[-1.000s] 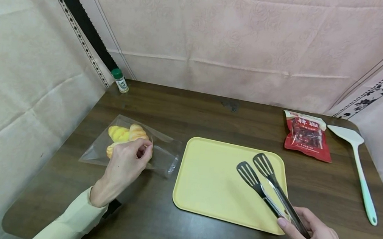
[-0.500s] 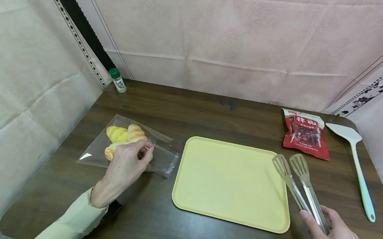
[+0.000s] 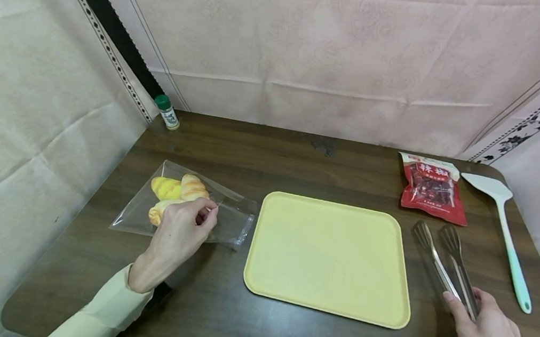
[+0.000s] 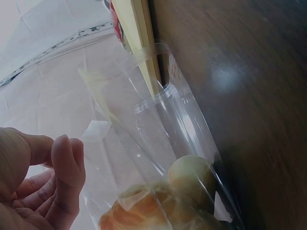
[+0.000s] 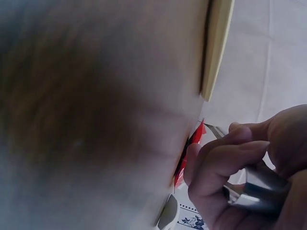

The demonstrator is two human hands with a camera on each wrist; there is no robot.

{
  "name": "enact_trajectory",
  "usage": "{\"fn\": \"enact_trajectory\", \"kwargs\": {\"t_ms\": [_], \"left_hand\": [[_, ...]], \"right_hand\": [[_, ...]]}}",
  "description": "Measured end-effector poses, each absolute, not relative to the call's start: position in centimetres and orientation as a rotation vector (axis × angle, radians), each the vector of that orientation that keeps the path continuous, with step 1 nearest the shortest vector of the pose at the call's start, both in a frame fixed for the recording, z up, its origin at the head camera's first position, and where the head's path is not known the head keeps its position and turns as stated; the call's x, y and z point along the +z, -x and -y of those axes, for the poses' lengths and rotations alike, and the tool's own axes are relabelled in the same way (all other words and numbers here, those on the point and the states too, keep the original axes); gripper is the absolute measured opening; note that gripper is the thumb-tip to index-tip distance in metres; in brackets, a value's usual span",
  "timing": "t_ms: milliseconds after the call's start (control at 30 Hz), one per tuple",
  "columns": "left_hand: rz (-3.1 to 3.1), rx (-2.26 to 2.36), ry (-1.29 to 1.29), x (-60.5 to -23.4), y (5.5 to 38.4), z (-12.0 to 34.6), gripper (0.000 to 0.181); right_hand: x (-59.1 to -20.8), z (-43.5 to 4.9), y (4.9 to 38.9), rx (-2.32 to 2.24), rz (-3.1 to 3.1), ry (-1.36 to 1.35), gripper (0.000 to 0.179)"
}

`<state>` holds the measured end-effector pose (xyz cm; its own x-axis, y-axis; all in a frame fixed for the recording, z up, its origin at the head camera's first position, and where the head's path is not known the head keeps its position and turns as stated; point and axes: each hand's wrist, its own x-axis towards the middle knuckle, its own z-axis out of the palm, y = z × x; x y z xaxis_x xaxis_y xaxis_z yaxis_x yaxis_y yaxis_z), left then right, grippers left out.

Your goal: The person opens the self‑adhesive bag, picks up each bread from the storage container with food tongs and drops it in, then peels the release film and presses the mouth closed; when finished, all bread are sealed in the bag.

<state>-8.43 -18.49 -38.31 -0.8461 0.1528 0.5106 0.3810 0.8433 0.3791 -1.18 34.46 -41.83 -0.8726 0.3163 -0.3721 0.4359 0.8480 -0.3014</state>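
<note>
My left hand (image 3: pixel 180 230) pinches the upper film of a clear plastic bag (image 3: pixel 234 216) with thumb and forefinger. Several bread pieces lie inside the bag, among them a yellow one (image 3: pixel 165 188) and a browned roll (image 3: pixel 193 187); the hand covers part of them. In the left wrist view, the film stands raised above the browned bread (image 4: pixel 144 208). My right hand (image 3: pixel 496 335) grips metal tongs (image 3: pixel 466 284) by the handle, over the table to the right of the yellow tray (image 3: pixel 329 259). The two slotted tong heads stand apart, nothing between them.
Behind the tongs lies a red packet (image 3: pixel 434 191) with dried peppers. A white turner with a mint handle (image 3: pixel 510 254) lies along the right table edge. At the back left corner stands a green-capped shaker bottle (image 3: pixel 167 112). Cloth walls enclose the table (image 3: pixel 271 155).
My right hand has carried the tongs rightward, from above the tray to the table area beside it. My left hand keeps its pinch on the bag in nearly the same place.
</note>
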Motion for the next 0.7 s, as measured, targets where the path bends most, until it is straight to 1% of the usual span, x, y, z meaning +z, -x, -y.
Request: {"fn": "enact_trajectory", "kwargs": {"t_ms": [300, 500, 600, 700], "left_hand": [[2.572, -0.659, 0.389, -38.2, 8.4, 18.4, 0.005], [2.579, -0.661, 0.400, -38.3, 8.4, 18.4, 0.006], [2.588, -0.663, 0.404, -38.2, 8.4, 18.3, 0.006], [2.603, -0.666, 0.404, -38.2, 8.4, 18.3, 0.006]], "right_hand": [[-42.7, -34.7, 1.5, -0.512, -2.741, -0.576, 0.085], [-42.0, -34.8, 1.7, -0.414, -2.678, -0.447, 0.091], [-41.5, -34.6, 1.8, -0.363, -2.652, -0.424, 0.089], [-41.2, -34.4, 1.9, -0.340, -2.625, -0.439, 0.083]]}}
